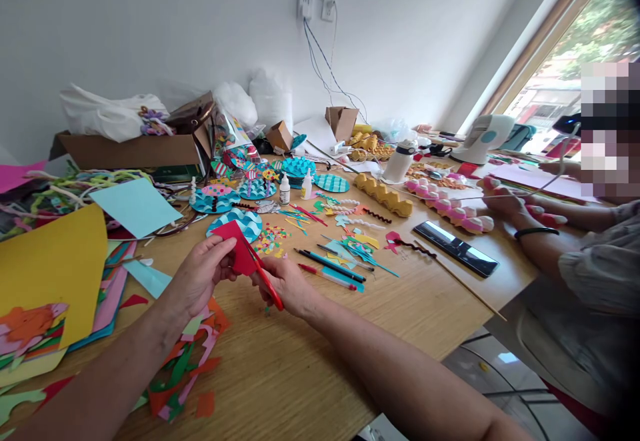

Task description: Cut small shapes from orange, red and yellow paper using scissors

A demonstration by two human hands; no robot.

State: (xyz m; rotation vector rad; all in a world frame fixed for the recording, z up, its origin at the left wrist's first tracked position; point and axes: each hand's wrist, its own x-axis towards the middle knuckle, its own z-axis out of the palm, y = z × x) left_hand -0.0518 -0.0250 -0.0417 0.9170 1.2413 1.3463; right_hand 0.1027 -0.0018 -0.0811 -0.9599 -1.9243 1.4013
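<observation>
My left hand point(203, 271) pinches a small piece of red paper point(241, 249) by its left side, above the front of the wooden table. Red-handled scissors point(270, 286) are in my right hand point(290, 284), its fingers closed around the handles. The blades lie against the right edge of the red paper; whether they are parted is hard to make out. Behind the paper lies a blue wave-patterned disc point(235, 222), with small colourful confetti point(274, 238) to its right. Paper scraps point(193, 368) in orange, green and pink lie below my left forearm.
Pens point(333, 264), a phone point(456, 248) and a wooden stick point(470, 288) lie to the right. Yellow card point(55, 268) and light blue paper point(136, 206) are at left. Glue bottles point(285, 190) stand mid-table. A co-worker's hands point(507, 204) handle pink-painted egg carton at right.
</observation>
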